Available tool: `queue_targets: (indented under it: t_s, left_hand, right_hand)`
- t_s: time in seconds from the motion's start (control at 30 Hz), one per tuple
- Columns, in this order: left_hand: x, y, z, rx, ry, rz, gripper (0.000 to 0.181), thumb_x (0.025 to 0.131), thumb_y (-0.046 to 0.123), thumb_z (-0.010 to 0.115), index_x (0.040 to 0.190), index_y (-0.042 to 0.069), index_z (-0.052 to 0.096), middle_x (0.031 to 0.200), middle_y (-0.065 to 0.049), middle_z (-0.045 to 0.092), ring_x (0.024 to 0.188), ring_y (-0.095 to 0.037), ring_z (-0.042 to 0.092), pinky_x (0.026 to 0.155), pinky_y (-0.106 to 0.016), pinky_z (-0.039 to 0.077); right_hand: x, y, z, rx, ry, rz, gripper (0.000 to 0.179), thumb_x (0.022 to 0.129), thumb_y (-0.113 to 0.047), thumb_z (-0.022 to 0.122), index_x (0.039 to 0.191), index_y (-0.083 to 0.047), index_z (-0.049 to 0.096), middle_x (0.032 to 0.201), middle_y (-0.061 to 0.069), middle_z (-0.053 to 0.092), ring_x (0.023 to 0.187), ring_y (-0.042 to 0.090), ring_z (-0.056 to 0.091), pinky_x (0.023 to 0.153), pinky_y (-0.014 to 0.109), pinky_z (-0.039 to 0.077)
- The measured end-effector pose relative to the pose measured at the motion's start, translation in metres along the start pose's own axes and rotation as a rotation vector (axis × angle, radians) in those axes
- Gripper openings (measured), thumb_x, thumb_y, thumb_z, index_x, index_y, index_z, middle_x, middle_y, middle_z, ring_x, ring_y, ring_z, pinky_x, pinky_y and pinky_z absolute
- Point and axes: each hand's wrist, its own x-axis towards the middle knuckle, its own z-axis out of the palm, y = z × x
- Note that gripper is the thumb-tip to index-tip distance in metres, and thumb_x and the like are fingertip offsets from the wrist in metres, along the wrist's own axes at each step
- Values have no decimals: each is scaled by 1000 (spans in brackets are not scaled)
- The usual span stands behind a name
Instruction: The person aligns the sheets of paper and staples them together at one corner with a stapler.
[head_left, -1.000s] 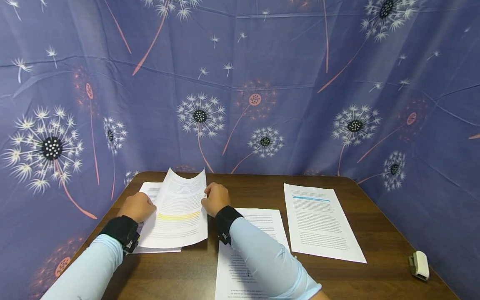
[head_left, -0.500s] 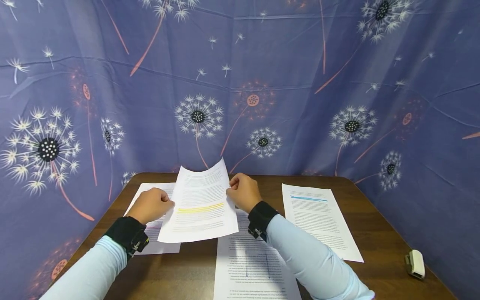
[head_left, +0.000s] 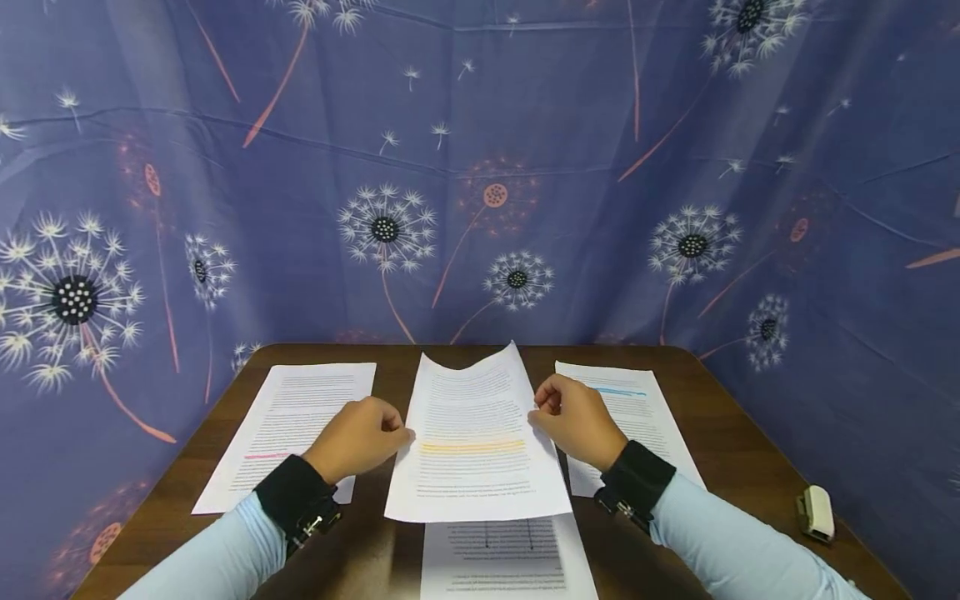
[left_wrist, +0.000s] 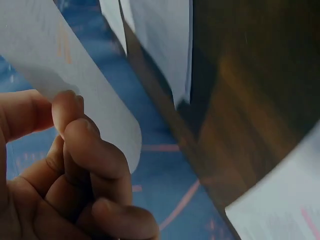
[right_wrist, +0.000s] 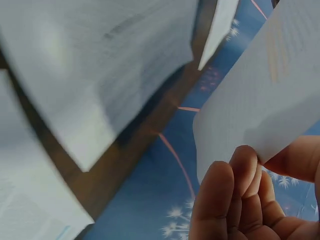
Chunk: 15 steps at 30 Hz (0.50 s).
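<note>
Together, a person's left hand and right hand hold a printed sheet with a yellow-orange highlighted band above the middle of a dark wooden bench. The fingers of the left hand pinch the paper's left edge between thumb and fingertip, closed down to the thickness of the page; those of the right hand grip the opposite edge the same way, the remaining fingers bent. The raised page is tilted, its top curving up at both corners before the bench's far edge, its bottom hanging over a second printed sheet that lies towards the near edge, its upper part hidden.

Towards the bench's far left corner, a page marked in pink lies flat, the left hand and wrist over its right side. Towards the far right corner lies a page with a blue stroke, partly covered by the right hand. A small white-and-grey object sits near the bench's right edge. Black bands circle both wrists above pale blue sleeves. Behind the far edge hangs a blue cloth printed with dandelions.
</note>
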Motion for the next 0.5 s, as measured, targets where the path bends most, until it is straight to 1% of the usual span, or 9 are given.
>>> queue_targets:
  t_s: [0.1, 0.2, 0.27, 0.4, 0.5]
  left_hand:
    - [-6, 9, 12, 8, -10, 24, 39, 91, 27, 75, 57, 22, 57, 49, 11, 41, 44, -7, 36, 45, -25, 25]
    - [-12, 17, 22, 25, -24, 49, 38, 90, 29, 76, 57, 24, 57, 48, 12, 41, 45, -6, 35, 45, -25, 24]
    - [-16, 21, 26, 36, -39, 58, 39, 89, 30, 76, 56, 24, 55, 48, 13, 40, 45, -6, 34, 45, -25, 22]
    - [-21, 22, 37, 71, -60, 69, 43, 88, 30, 75, 54, 25, 50, 48, 13, 38, 44, -5, 34, 44, -25, 21]
    - [-23, 18, 46, 100, -69, 73, 41, 86, 29, 75, 52, 25, 52, 47, 14, 39, 44, -6, 37, 43, -26, 23]
  right_hand:
    - [-14, 10, -4, -16, -15, 3, 16, 87, -14, 78, 95, -12, 64, 80, -2, 63, 72, 14, 58, 61, 28, 47]
    - [-27, 18, -7, -50, -19, 13, 16, 87, -12, 78, 92, -14, 63, 77, -4, 62, 70, 12, 58, 61, 27, 46]
    - [-33, 24, -7, -74, -23, 13, 17, 87, -12, 78, 90, -15, 62, 76, -5, 61, 69, 11, 58, 63, 26, 45]
    - [-44, 33, -3, -72, -53, 28, 18, 87, -11, 77, 89, -15, 60, 75, -6, 59, 66, 10, 56, 59, 25, 43]
    - [-51, 37, 3, -69, -75, 49, 19, 87, -12, 78, 88, -16, 60, 75, -6, 58, 64, 9, 54, 56, 24, 41]
